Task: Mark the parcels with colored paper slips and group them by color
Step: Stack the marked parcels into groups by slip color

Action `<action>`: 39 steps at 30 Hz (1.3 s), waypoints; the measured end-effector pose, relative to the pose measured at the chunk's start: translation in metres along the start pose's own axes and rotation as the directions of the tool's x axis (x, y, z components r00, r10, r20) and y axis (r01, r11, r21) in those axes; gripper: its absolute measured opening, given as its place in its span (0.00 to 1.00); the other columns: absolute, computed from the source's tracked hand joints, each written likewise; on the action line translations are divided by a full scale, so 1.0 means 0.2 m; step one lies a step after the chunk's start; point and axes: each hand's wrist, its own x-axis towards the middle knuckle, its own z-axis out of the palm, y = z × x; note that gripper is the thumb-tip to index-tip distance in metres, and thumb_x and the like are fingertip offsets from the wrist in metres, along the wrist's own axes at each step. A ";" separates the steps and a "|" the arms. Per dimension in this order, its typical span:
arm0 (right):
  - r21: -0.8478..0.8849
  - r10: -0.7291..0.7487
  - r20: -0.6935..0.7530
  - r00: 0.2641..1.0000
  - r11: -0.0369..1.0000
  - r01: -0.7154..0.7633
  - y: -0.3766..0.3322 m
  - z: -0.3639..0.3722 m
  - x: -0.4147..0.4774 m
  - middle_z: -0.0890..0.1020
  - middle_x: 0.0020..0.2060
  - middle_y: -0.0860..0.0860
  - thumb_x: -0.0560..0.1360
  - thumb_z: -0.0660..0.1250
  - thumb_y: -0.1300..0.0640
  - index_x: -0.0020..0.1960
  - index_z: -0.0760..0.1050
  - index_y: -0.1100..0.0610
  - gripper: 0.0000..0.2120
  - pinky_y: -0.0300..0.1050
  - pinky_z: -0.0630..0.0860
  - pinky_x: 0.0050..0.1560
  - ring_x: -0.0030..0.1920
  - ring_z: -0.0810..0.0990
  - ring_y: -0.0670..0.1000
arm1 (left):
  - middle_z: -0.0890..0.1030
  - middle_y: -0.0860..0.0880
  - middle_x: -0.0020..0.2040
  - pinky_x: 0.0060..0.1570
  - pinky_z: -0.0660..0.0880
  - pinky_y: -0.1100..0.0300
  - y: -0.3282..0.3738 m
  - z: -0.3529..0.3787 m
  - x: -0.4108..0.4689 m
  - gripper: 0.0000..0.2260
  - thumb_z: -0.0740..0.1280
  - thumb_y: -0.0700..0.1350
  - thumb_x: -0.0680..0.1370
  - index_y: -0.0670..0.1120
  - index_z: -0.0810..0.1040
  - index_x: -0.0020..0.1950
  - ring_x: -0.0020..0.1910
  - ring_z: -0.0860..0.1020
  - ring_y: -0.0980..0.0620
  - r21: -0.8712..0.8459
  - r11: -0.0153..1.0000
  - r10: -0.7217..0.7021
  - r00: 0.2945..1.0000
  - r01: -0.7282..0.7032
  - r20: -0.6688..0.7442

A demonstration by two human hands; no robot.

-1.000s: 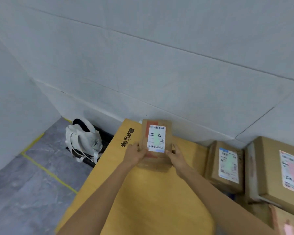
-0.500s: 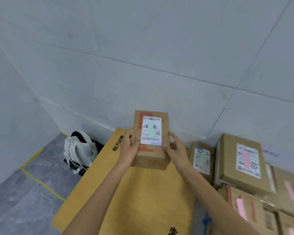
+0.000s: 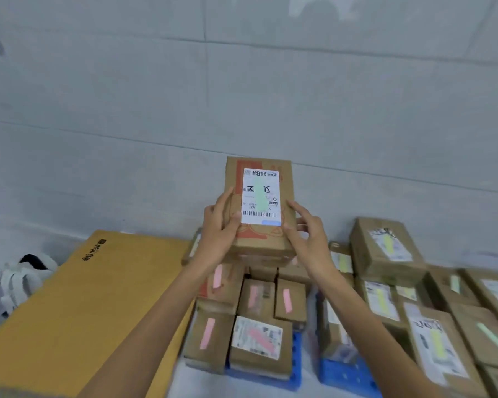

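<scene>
Yellow sheet: a large flat yellow-brown cardboard sheet (image 3: pixel 78 305) with black print lies at the left. A second ago the held parcel hung over it; now the parcel is clear of it, off to its right.
Pink group: brown parcels with pink paper slips (image 3: pixel 256 300) stand packed together on a blue plastic pallet (image 3: pixel 345 374), directly below the hands.
Right group: brown parcels with yellow and pale green slips (image 3: pixel 414 297) sit just beside the pink ones. They have come into view as the head swings right.
Held parcel: a small brown cardboard box (image 3: pixel 260 242) with a white shipping label is in the air, upright, with its label facing the camera. It is raised above the pink group, in front of the grey wall (image 3: pixel 242 96).
Hands: the left hand (image 3: pixel 217 234) grips the box's left edge, thumb on its face. The right hand (image 3: pixel 308 239) pinches the right edge between thumb and partly spread fingers — both are clamped on the box.
Slip: a pale green paper slip (image 3: pixel 260 196) sits on the label.
Meaning: the marking of this box looks done and the carry rightward reads as the grouping step. The pile beneath is pink, the wrong colour — the box likely belongs further right.
</scene>
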 end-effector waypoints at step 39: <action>0.014 0.487 -0.341 0.804 0.858 -0.514 1.49 -3.34 -1.11 0.76 0.52 0.55 0.75 0.68 0.63 0.62 0.72 0.53 0.17 0.37 0.71 0.38 0.49 0.75 0.53 | 0.71 0.50 0.69 0.65 0.71 0.52 0.87 3.39 -1.23 0.28 0.65 0.48 0.79 0.54 0.56 0.76 0.66 0.71 0.50 0.018 0.995 -0.072 0.607 0.095 0.791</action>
